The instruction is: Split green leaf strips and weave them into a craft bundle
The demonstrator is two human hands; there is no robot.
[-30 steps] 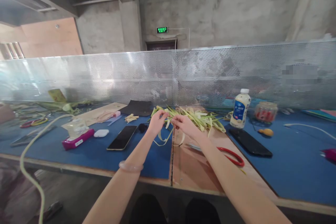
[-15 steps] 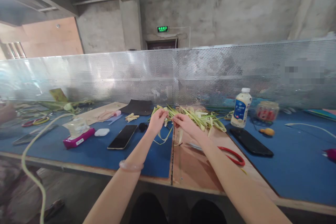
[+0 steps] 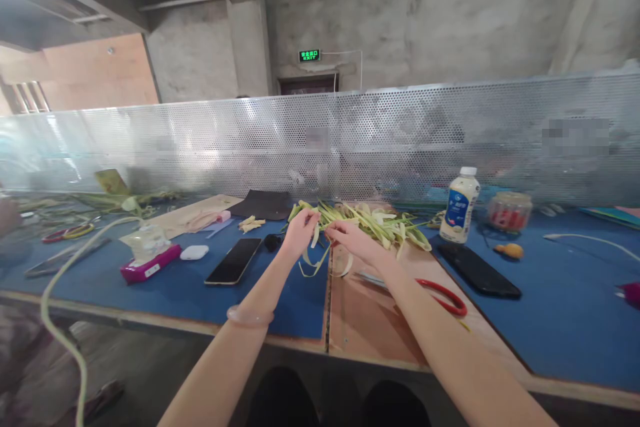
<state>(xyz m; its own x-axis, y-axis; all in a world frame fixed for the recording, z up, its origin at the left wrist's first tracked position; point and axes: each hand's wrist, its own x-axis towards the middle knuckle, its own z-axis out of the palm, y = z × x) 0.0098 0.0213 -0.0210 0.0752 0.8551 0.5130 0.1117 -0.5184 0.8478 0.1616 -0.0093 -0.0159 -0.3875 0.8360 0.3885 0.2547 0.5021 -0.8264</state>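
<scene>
My left hand (image 3: pixel 301 230) pinches a pale green strip of dried leaf, like corn husk, whose loose end (image 3: pixel 314 268) hangs in a loop over the blue mat. Close by on the right, my right hand (image 3: pixel 353 238) has its fingertips pressed together around the same thin strips. A pale curl (image 3: pixel 344 270) dangles beneath it. Just behind both hands spreads a heap of green and cream leaf strips (image 3: pixel 387 223). Red-handled scissors (image 3: pixel 447 297) lie partly beneath my right forearm on the wooden board (image 3: pixel 365 327).
Left of my hands are a black phone (image 3: pixel 234 261), a white earbud case (image 3: pixel 194 252) and a purple tissue pack (image 3: pixel 150 267). To the right stand a milk bottle (image 3: pixel 459 207) and a jar (image 3: pixel 509 211), near another phone (image 3: pixel 479 270). A perforated metal screen (image 3: pixel 210 147) closes the back.
My right hand has shifted slightly left and the hands are a little closer to each other. The dangling strips have swung and now curve more widely below the fingers.
</scene>
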